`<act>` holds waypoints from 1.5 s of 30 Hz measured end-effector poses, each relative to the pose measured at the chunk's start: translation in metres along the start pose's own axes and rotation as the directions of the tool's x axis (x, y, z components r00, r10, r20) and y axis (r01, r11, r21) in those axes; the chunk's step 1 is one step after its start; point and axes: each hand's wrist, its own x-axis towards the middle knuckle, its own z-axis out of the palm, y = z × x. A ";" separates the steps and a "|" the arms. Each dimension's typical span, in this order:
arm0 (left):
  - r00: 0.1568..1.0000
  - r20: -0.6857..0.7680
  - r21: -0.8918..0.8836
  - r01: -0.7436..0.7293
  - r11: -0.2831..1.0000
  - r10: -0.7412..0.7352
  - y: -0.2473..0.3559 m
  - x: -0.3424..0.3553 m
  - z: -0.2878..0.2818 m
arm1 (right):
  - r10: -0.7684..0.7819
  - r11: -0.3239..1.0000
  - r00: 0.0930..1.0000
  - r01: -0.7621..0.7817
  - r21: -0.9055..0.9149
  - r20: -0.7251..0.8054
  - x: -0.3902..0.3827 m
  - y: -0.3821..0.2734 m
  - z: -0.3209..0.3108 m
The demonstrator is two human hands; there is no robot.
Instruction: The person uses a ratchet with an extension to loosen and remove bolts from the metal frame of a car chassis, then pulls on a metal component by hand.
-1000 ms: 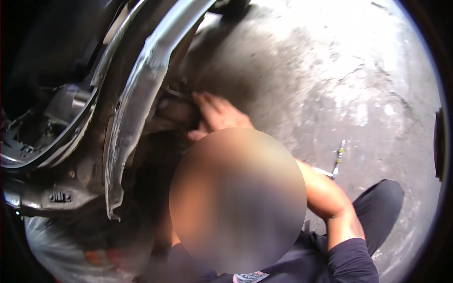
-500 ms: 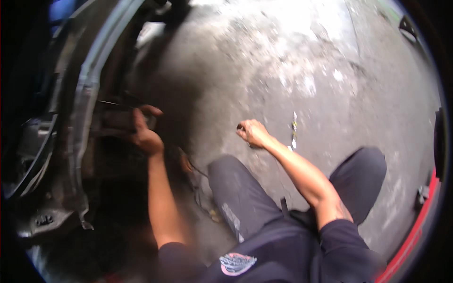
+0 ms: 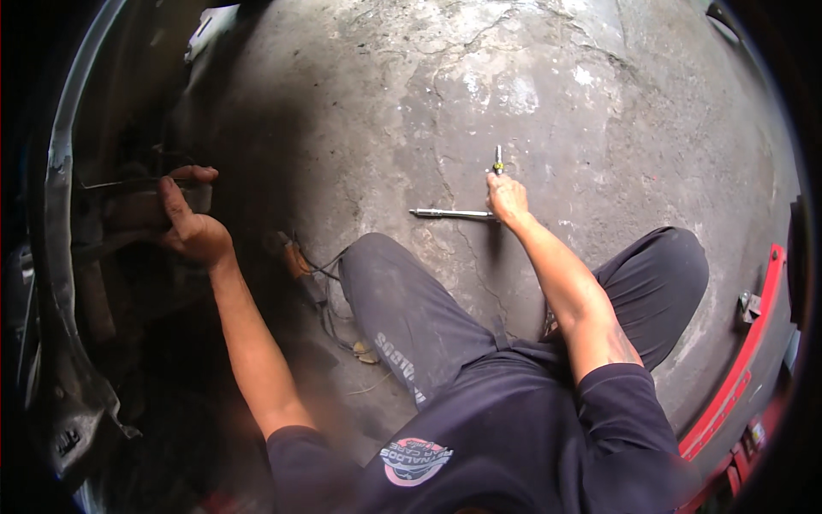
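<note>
Fingers (image 3: 494,195) curled around a yellow-banded tool (image 3: 499,163), the right hand (image 3: 508,198) reaches forward. Left hand (image 3: 202,236), thumb raised, cups a dark part (image 3: 197,197); its grip's tightness cannot be told.

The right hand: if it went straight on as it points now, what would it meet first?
Probably the yellow-banded metal tool, just beyond the right hand; whether they already touch is unclear.

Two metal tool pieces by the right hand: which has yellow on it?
The short piece pointing forward beyond the right hand; the longer silver bar, reaching left from that hand, shows no yellow.
</note>
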 end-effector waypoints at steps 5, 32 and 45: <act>0.999 -0.031 -0.040 0.023 0.999 -0.024 -0.027 -0.008 -0.006 | -0.340 0.900 0.926 0.371 -0.227 0.166 -0.021 0.011 0.007; 0.983 -0.025 -0.086 0.180 0.980 -0.182 0.001 -0.010 -0.006 | -0.552 0.828 0.832 0.554 -0.088 0.052 -0.040 -0.038 -0.025; 0.287 0.046 0.321 0.903 0.286 -0.957 0.146 -0.070 -0.005 | -0.223 0.859 0.975 0.185 0.478 0.023 -0.158 -0.175 -0.409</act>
